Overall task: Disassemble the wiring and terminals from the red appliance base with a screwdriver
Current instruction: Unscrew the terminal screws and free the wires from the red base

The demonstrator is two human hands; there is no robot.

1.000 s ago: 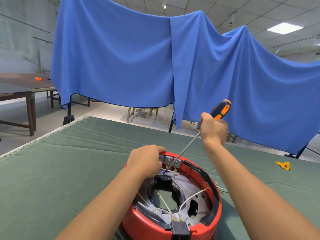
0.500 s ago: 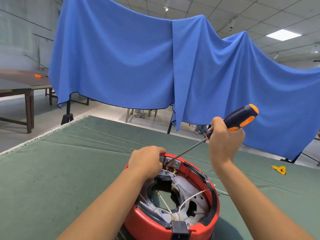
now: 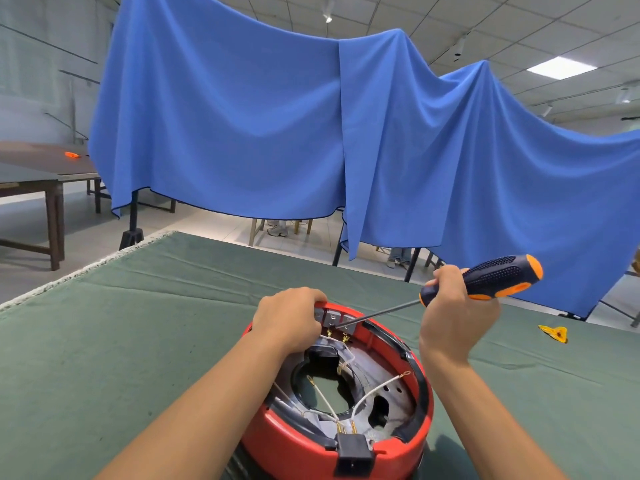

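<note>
**Screwdriver tip at the far terminals of the red base**

A blue cloth (image 3: 242,116) hangs across the room behind a table (image 3: 104,323) covered in green fabric. On the near middle of the table sits the red base (image 3: 298,441), a round shell open at the top, with a metal plate and a large hole inside it.

The left hand (image 3: 287,320) rests on the far left rim of the base, its grip curled over the edge with the fingers reaching down beside the terminals (image 3: 334,320), a row of small grey tabs on the far inner wall. The right hand (image 3: 453,317) is raised to the right of the base, its grip closed tight round the screwdriver (image 3: 485,282) at the front of the black and orange handle. The shaft slants down and left, and its tip meets the terminals.

White wires (image 3: 377,388) with brass ends lie loose across the plate; some run to a black plug (image 3: 353,455) set in the near rim.

A small yellow piece (image 3: 554,333) lies on the table to the far right, well apart from the base.
</note>
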